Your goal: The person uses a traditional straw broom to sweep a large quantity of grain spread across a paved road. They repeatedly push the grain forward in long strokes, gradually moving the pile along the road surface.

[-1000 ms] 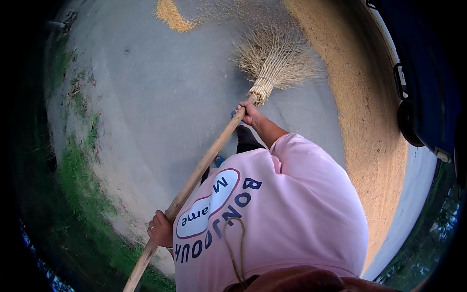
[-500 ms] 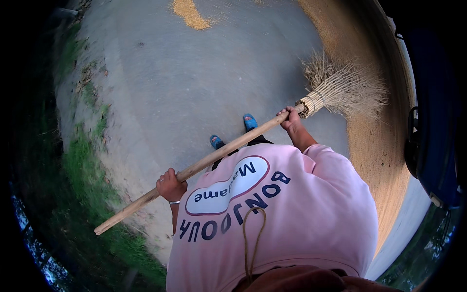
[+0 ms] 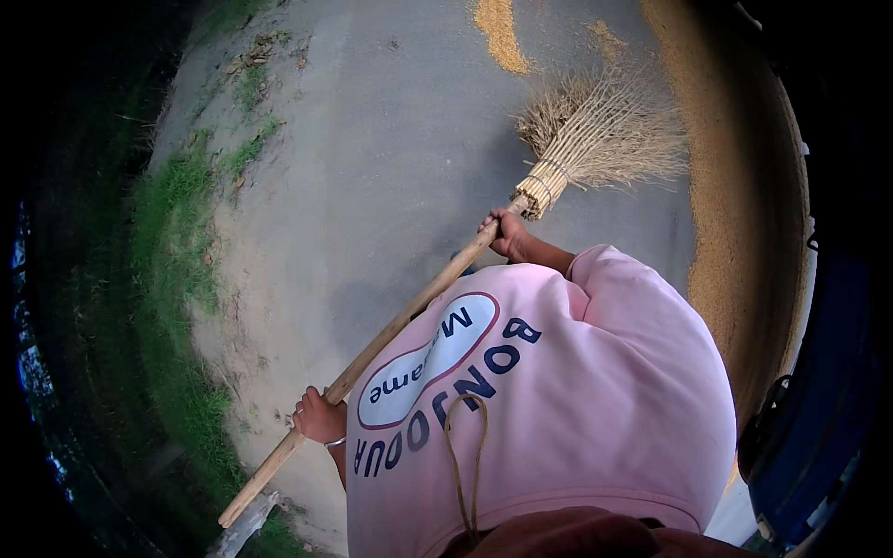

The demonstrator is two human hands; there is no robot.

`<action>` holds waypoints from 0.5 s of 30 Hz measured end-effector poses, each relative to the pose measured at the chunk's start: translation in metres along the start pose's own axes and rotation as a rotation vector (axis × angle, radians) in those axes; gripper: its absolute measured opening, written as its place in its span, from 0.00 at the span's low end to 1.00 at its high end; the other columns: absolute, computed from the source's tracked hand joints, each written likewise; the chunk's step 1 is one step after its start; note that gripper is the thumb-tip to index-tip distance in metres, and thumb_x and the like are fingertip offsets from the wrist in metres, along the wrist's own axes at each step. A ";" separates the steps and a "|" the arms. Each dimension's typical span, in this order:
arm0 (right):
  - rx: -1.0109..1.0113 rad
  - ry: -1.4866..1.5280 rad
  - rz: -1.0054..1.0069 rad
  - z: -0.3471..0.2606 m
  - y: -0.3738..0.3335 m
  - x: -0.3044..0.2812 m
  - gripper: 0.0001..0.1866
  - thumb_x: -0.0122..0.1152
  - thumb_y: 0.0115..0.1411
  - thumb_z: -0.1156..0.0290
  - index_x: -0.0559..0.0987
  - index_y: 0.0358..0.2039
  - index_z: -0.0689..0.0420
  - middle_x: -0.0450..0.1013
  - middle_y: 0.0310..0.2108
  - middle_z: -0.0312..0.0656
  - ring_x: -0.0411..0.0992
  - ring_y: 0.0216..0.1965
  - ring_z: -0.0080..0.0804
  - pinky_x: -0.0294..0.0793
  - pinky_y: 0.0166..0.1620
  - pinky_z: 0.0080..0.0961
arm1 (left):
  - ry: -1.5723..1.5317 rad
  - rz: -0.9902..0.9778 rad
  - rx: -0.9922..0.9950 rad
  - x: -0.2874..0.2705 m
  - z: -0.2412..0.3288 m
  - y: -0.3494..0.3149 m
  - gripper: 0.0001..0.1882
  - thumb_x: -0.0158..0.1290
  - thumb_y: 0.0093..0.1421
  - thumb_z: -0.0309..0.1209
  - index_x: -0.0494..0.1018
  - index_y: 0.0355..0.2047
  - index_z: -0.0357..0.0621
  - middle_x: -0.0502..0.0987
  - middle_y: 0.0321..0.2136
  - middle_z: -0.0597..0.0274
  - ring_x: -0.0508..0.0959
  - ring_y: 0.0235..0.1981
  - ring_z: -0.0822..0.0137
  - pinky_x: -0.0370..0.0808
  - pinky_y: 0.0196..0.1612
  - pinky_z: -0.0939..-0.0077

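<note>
A twig broom (image 3: pixel 609 130) with a long wooden handle slants across in front of my pink top. My right hand (image 3: pixel 505 232) is wrapped round the handle just below the bound twig head. Lower down, my left hand (image 3: pixel 319 416) grips the same handle, with its bare end sticking out past the hand to the lower left. The broom's twigs fan out to the upper right above the grey pavement; whether they touch it I cannot tell. Beyond them lies a narrow strip of yellow grain (image 3: pixel 502 35), with a smaller scatter of grain (image 3: pixel 609 42) beside it.
A long, wide band of spread grain (image 3: pixel 721 195) runs along the right. At the far right stands a large dark blue object (image 3: pixel 809 446), partly in shadow. Green grass (image 3: pixel 177 232) and a sandy verge border the pavement on the left. A pale object (image 3: pixel 246 528) lies near the handle's end.
The broom head has swung left and forward, off the edge of the grain band. Its handle stands steeper, and my left hand is lower. The blue slippers are now mostly hidden.
</note>
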State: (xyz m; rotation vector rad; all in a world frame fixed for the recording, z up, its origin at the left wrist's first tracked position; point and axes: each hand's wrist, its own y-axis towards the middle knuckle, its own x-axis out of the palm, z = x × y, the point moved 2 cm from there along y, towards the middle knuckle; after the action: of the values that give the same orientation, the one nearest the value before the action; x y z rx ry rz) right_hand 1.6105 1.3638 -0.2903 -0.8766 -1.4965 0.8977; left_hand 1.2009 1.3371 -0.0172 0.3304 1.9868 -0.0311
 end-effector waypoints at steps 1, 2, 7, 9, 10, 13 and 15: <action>0.028 -0.023 -0.037 -0.022 -0.004 -0.012 0.04 0.45 0.48 0.72 0.63 0.20 0.57 0.60 0.15 0.41 0.60 0.19 0.35 0.67 0.28 0.30 | -0.009 0.005 0.015 -0.016 0.026 -0.015 0.11 0.52 0.41 0.31 0.60 0.18 0.48 0.64 0.14 0.64 0.67 0.19 0.61 0.62 0.25 0.68; 0.063 -0.055 -0.076 -0.037 -0.007 -0.013 0.04 0.45 0.48 0.73 0.63 0.20 0.57 0.60 0.15 0.41 0.60 0.19 0.35 0.67 0.28 0.30 | 0.028 0.006 -0.029 -0.036 0.043 -0.027 0.10 0.52 0.41 0.31 0.60 0.17 0.48 0.64 0.14 0.64 0.67 0.20 0.61 0.62 0.25 0.68; 0.224 -0.278 -0.160 -0.022 0.011 0.111 0.03 0.43 0.50 0.74 0.62 0.22 0.58 0.61 0.15 0.42 0.61 0.19 0.35 0.67 0.27 0.32 | 0.162 -0.030 -0.253 -0.137 0.061 -0.024 0.09 0.50 0.39 0.29 0.59 0.17 0.48 0.65 0.14 0.65 0.67 0.20 0.62 0.61 0.23 0.70; 0.314 -0.386 -0.203 0.022 0.023 0.201 0.03 0.43 0.50 0.74 0.63 0.23 0.59 0.61 0.15 0.42 0.61 0.19 0.36 0.68 0.27 0.32 | 0.305 -0.088 -0.414 -0.174 0.050 0.011 0.09 0.49 0.36 0.28 0.59 0.17 0.48 0.65 0.14 0.66 0.67 0.20 0.63 0.60 0.23 0.70; 0.384 -0.469 -0.256 0.048 0.025 0.249 0.03 0.44 0.51 0.74 0.63 0.23 0.59 0.61 0.15 0.42 0.62 0.19 0.35 0.68 0.27 0.32 | 0.333 -0.114 -0.468 -0.190 0.043 0.034 0.09 0.49 0.36 0.28 0.59 0.17 0.48 0.65 0.14 0.66 0.67 0.20 0.63 0.60 0.23 0.70; 0.535 -0.620 -0.357 0.102 0.041 0.401 0.03 0.45 0.51 0.74 0.63 0.24 0.59 0.62 0.16 0.41 0.63 0.18 0.35 0.69 0.27 0.31 | 0.468 -0.188 -0.617 -0.241 0.026 0.142 0.09 0.48 0.35 0.29 0.60 0.18 0.49 0.65 0.14 0.67 0.67 0.20 0.64 0.59 0.21 0.71; 0.600 -0.696 -0.389 0.110 0.053 0.508 0.03 0.45 0.51 0.75 0.63 0.24 0.59 0.62 0.15 0.40 0.63 0.17 0.33 0.69 0.25 0.30 | 0.544 -0.194 -0.668 -0.270 0.026 0.234 0.09 0.48 0.35 0.29 0.60 0.18 0.50 0.65 0.14 0.68 0.67 0.20 0.65 0.59 0.21 0.72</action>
State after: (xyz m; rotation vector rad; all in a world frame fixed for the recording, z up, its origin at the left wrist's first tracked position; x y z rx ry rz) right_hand 1.4547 1.8356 -0.1296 0.1971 -1.7343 1.3227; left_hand 1.3868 1.4984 0.2431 -0.3232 2.4114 0.6451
